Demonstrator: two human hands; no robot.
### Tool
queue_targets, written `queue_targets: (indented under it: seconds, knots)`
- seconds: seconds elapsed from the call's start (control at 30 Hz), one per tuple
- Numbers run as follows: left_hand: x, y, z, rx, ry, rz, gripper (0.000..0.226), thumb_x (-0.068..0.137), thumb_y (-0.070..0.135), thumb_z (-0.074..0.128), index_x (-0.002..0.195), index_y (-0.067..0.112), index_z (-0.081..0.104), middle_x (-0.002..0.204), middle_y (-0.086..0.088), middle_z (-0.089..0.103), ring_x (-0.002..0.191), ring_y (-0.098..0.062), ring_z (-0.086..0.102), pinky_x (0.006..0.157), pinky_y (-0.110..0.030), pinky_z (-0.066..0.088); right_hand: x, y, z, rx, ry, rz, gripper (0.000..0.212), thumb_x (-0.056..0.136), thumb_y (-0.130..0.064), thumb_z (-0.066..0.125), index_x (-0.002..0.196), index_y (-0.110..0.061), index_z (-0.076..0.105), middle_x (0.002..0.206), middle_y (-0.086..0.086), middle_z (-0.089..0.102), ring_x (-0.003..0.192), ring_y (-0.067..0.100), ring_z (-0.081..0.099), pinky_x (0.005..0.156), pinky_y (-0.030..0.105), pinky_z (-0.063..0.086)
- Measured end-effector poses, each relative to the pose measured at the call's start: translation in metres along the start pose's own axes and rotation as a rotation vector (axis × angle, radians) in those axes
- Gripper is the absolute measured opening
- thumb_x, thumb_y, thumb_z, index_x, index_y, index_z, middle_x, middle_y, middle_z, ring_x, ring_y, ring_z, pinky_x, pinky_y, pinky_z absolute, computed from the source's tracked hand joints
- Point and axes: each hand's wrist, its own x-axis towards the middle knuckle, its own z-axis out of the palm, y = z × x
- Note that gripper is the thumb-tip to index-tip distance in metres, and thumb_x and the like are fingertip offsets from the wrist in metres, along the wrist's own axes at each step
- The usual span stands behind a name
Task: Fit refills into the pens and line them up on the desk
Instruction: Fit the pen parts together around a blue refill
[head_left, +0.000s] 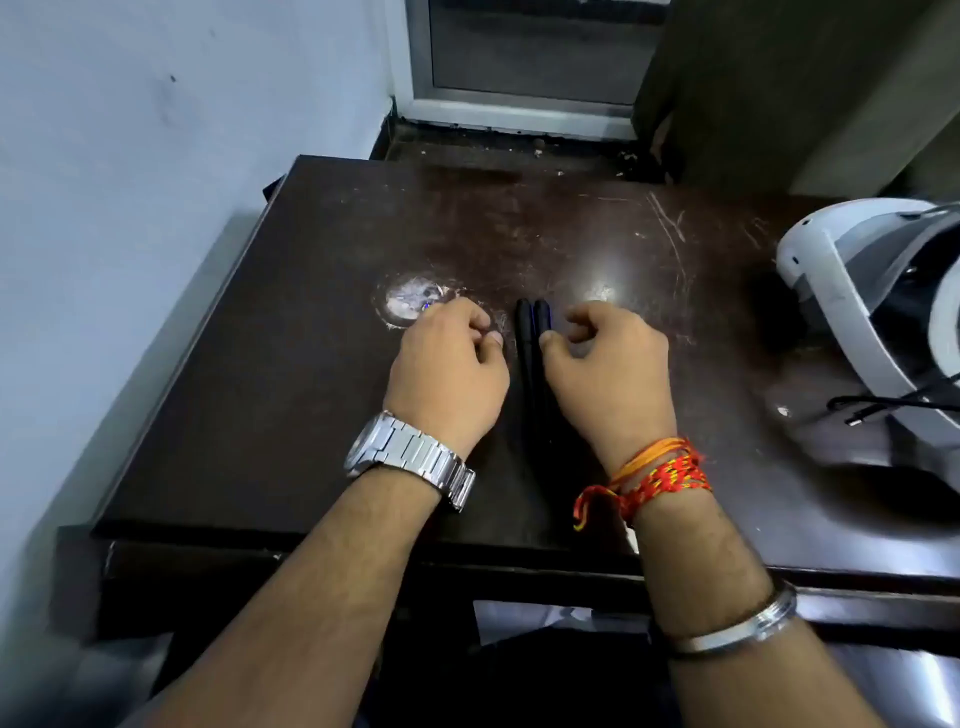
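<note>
A: Where are the pens (532, 332) now?

B: Two dark pens lie side by side, touching each other, near the middle of the dark desk (270, 364). They point toward 12 o'clock. Their lower part is hard to see against the dark wood.

A: And the hands?

B: The left hand (447, 374) rests on the desk at 9 o'clock from the pens, just beside them. Its fingers are curled in loosely and it holds nothing that I can see. The right hand (608, 369) is at 3 o'clock from the pens. Its fingers are also curled, and the thumb tip touches the side of the right pen, but it does not grip it.

A: Something else on the desk?

B: A white headset (852, 312) with a black cable lies at 3 o'clock, well apart from the pens. A pale worn spot (410, 304) is at 11 o'clock from the left hand. The left wrist carries a metal watch (410, 457), the right wrist red and orange threads (660, 475).
</note>
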Motion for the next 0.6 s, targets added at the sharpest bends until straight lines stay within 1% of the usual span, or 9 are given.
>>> queue_targets:
  seconds: [0.07,0.13,0.23,0.3,0.37,0.5,0.57,0.6]
  knots:
    - [0.001,0.000,0.000,-0.046,0.039,-0.047,0.007,0.085,0.020,0.063,0.091,0.020,0.066,0.086,0.004,0.065,0.080,-0.018,0.061,0.072,-0.033,0.052,0.002,0.002,0.002,0.002,-0.009,0.053,0.026,0.085,-0.023,0.067,0.108,-0.012,0.070,0.099,0.006,0.070,0.095,0.023,0.065,0.076,0.024,0.045]
    - [-0.003,0.001,0.002,-0.059,0.043,-0.063,0.007,0.084,0.019,0.064,0.090,0.021,0.066,0.085,0.004,0.065,0.079,-0.018,0.062,0.072,-0.032,0.052,0.000,0.004,0.005,-0.034,-0.026,0.066,0.019,0.085,-0.021,0.066,0.101,-0.011,0.071,0.095,0.007,0.070,0.093,0.025,0.065,0.076,0.024,0.046]
    - [-0.006,0.002,0.004,-0.084,0.019,-0.046,0.009,0.083,0.019,0.065,0.092,0.020,0.066,0.087,0.004,0.065,0.079,-0.018,0.061,0.072,-0.031,0.052,-0.001,0.004,0.006,-0.029,-0.027,0.096,0.016,0.086,-0.020,0.065,0.096,-0.010,0.071,0.094,0.009,0.071,0.091,0.026,0.065,0.076,0.024,0.045]
    - [-0.008,0.001,0.003,-0.101,0.041,-0.037,0.009,0.082,0.019,0.066,0.090,0.022,0.066,0.085,0.006,0.065,0.074,-0.016,0.060,0.068,-0.028,0.051,0.001,0.007,0.005,-0.043,-0.003,0.118,0.014,0.085,-0.019,0.063,0.092,-0.008,0.070,0.090,0.010,0.070,0.083,0.025,0.062,0.072,0.022,0.042]
    - [-0.010,0.000,0.003,-0.117,0.054,-0.035,0.009,0.080,0.018,0.068,0.088,0.022,0.066,0.083,0.006,0.066,0.068,-0.015,0.057,0.065,-0.026,0.049,0.003,0.007,0.005,-0.062,-0.021,0.141,0.017,0.084,-0.020,0.062,0.089,-0.006,0.069,0.087,0.011,0.069,0.075,0.024,0.057,0.069,0.022,0.042]
    - [-0.010,-0.001,0.002,-0.139,0.032,-0.030,0.009,0.081,0.017,0.068,0.089,0.021,0.068,0.080,0.006,0.067,0.061,-0.012,0.053,0.065,-0.025,0.050,0.007,0.009,0.006,-0.082,-0.076,0.154,0.017,0.082,-0.017,0.060,0.090,-0.004,0.068,0.089,0.014,0.068,0.075,0.028,0.057,0.068,0.024,0.042]
    - [-0.008,-0.001,0.002,-0.157,0.014,-0.017,0.009,0.082,0.018,0.068,0.091,0.021,0.069,0.079,0.007,0.067,0.059,-0.007,0.053,0.062,-0.017,0.048,0.009,0.009,0.004,-0.063,-0.055,0.137,0.016,0.081,-0.016,0.060,0.087,-0.005,0.069,0.084,0.012,0.068,0.072,0.025,0.056,0.064,0.021,0.040]
    - [-0.008,0.000,0.002,-0.174,0.008,-0.008,0.009,0.083,0.019,0.068,0.091,0.021,0.069,0.078,0.008,0.067,0.058,-0.005,0.053,0.061,-0.012,0.046,0.009,0.008,0.003,-0.027,-0.018,0.116,0.014,0.080,-0.015,0.060,0.082,-0.006,0.070,0.077,0.008,0.068,0.068,0.022,0.056,0.060,0.017,0.039]
